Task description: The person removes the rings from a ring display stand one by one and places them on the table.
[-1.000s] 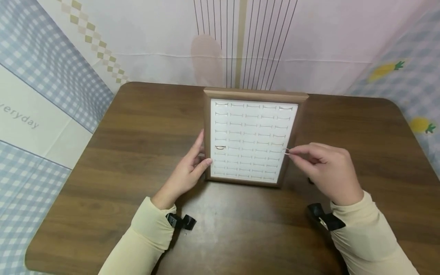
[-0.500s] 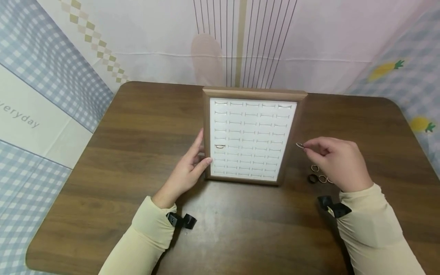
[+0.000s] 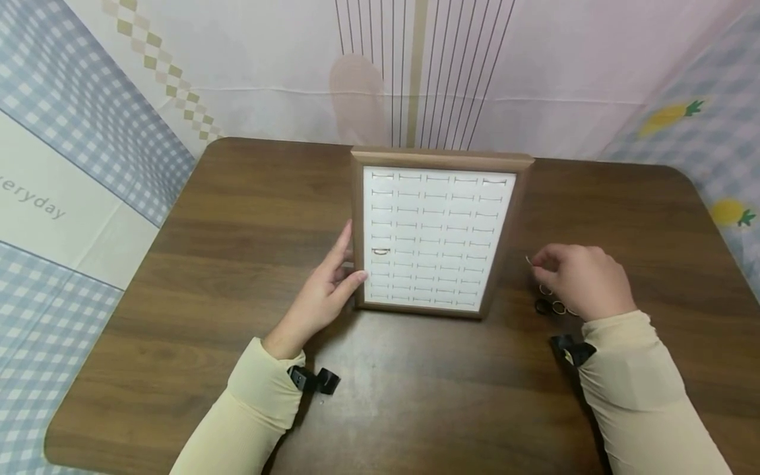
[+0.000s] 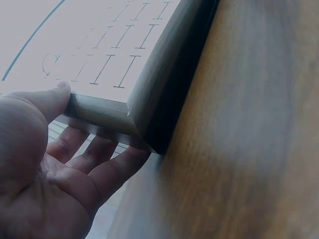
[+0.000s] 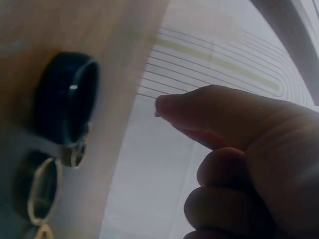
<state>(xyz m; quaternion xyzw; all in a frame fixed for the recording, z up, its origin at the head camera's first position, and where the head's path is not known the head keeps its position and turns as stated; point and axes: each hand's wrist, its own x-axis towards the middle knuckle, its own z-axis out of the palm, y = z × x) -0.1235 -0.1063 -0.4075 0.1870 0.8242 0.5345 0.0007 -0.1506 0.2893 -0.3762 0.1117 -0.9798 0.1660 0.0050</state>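
A wooden-framed ring display board [image 3: 442, 159] stands on the table, its white face lined with rows of slits. One ring [image 3: 380, 251] sits in a slit near the left side. My left hand [image 3: 323, 293] holds the frame's left edge, thumb at the front and fingers behind; the left wrist view shows the thumb [image 4: 57, 99] on the wooden rim. To the board's right, my right hand [image 3: 584, 280] pinches a thin ring [image 3: 528, 260] between thumb and index finger. That ring is hidden in the right wrist view. Just below this hand lie a black ring [image 3: 543, 306] and a gold-coloured ring [image 3: 559, 307].
More rings lie partly covered by the right hand, including a small gold-coloured ring [image 5: 77, 152] behind the black one. The brown wooden table [image 3: 427, 402] has rounded corners. A patterned cloth [image 3: 267, 79] hangs behind its far edge.
My right hand has drawn away from the board's right edge with the pinched ring, which has turned in the fingers. Rings on the table have come into sight. The left hand keeps its hold.
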